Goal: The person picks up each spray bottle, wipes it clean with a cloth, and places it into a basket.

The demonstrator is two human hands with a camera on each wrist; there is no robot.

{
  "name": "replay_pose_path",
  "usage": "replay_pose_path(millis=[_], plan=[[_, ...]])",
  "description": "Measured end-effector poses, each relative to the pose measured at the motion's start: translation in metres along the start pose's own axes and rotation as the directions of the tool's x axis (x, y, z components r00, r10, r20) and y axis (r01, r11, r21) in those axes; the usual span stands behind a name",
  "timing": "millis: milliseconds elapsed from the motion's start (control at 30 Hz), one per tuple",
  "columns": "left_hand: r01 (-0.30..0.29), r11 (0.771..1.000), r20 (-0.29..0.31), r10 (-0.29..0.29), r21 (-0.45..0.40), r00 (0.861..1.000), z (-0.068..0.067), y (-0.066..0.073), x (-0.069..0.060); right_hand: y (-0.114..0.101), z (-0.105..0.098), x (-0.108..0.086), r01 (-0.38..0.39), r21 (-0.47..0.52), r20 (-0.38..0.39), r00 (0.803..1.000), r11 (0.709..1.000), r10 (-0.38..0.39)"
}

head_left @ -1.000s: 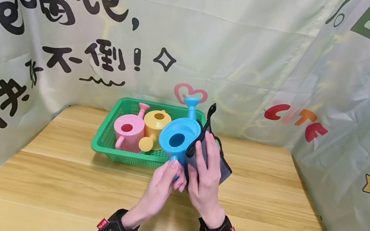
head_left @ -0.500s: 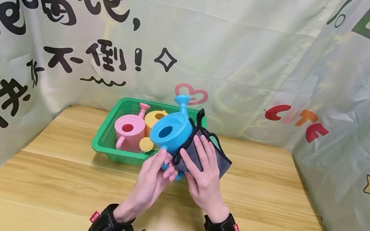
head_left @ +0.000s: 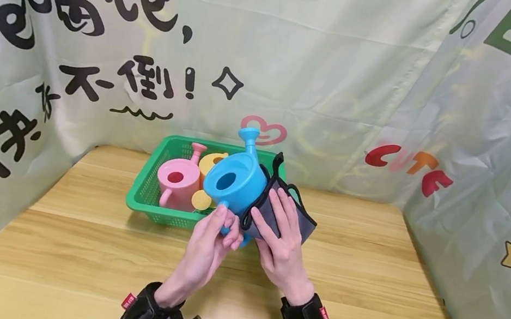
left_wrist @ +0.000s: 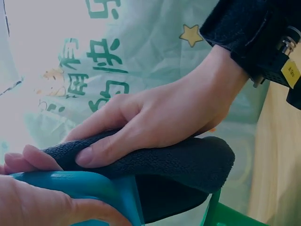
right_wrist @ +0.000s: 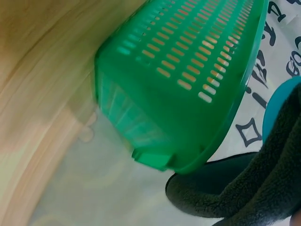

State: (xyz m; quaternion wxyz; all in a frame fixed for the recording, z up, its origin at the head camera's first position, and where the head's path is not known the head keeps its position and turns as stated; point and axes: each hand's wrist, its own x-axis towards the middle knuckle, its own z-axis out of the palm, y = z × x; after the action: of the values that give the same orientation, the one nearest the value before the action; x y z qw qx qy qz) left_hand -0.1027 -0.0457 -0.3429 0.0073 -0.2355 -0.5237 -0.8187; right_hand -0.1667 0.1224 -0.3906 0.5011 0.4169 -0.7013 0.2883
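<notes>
A toy blue watering can (head_left: 245,177) is held up before the green basket, tilted, its spout pointing up and away. My left hand (head_left: 198,256) pinches its handle, thumb on top. A dark grey cloth (head_left: 306,228) with black edging lies folded against the can's right side. My right hand (head_left: 283,249) holds that cloth to the can, its fingers spread along it. In the left wrist view, the right thumb (left_wrist: 91,155) rests on the fuzzy cloth (left_wrist: 188,162), beside the blue plastic. The can's underside is hidden by the cloth.
Behind the hands stands a green perforated basket (head_left: 141,207) on the wooden table (head_left: 365,286). It holds a pink watering can (head_left: 184,185) and a yellow watering can (head_left: 201,200), partly hidden by the blue one. Printed cloth walls (head_left: 338,67) border the table's back and sides.
The blue watering can has shifted left and tilted more, covering more of the yellow one. Both hands moved with it. The right hand and cloth slid leftward along its side.
</notes>
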Motion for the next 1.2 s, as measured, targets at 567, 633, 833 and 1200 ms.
replay_pose_path(millis=[567,633,833,1200], plan=[[-0.143,0.921,0.042,0.137,0.363,0.990,0.015,-0.014,-0.005,-0.017,-0.002,0.012,-0.227,0.320,-0.058,0.964,0.920,0.258],[-0.154,0.902,0.050,0.146,0.403,0.988,0.016,-0.015,-0.006,-0.018,-0.004,0.014,-0.248,0.355,-0.056,0.957,0.901,0.285],[-0.173,0.867,0.066,0.161,0.467,0.985,0.018,-0.020,-0.007,-0.024,-0.012,0.018,-0.369,0.449,-0.005,0.910,0.814,0.415],[-0.136,0.859,0.096,0.102,0.494,0.990,0.017,-0.027,-0.009,-0.029,-0.029,0.028,-0.576,0.480,0.104,0.787,0.662,0.609]])
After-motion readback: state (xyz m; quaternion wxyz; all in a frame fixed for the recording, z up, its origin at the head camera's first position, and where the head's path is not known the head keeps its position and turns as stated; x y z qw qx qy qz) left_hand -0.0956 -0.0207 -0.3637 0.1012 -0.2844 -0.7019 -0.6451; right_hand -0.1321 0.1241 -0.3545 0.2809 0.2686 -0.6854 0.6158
